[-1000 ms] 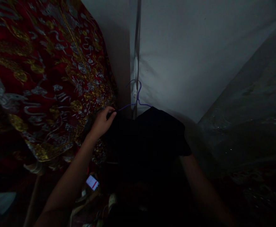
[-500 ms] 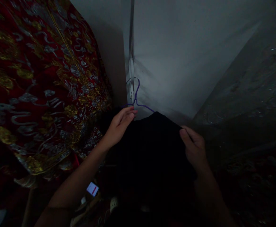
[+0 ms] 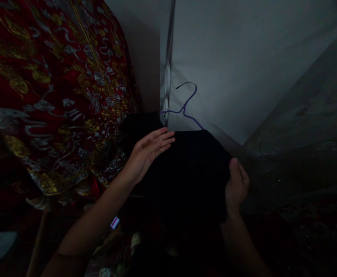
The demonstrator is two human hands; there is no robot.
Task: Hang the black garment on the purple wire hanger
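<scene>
A dark, nearly black garment point(image 3: 191, 169) hangs on a purple hanger point(image 3: 190, 102), whose hook shows above the neckline. My left hand point(image 3: 149, 152) lies at the garment's neckline with its fingers stretched out and a little apart, and it grips nothing. At the shoulder or sleeve edge on the right, my right hand point(image 3: 237, 182) has its thumb in front and fingers behind, pinching the cloth. The garment's lower part is lost in shadow, so its exact kind cannot be told.
A red garment point(image 3: 70, 77) with gold and silver embroidery hangs at the left. Behind stands a pale wall point(image 3: 229, 57) with a vertical strip point(image 3: 168, 73). Below are a lit phone-like screen point(image 3: 115, 222), a pale shoe with holes point(image 3: 135, 239) and a wooden pole point(image 3: 38, 242).
The hanger has shifted right, away from the strip on the wall, and leans more. My left hand's fingers have spread out. My right hand keeps its pinch on the cloth.
</scene>
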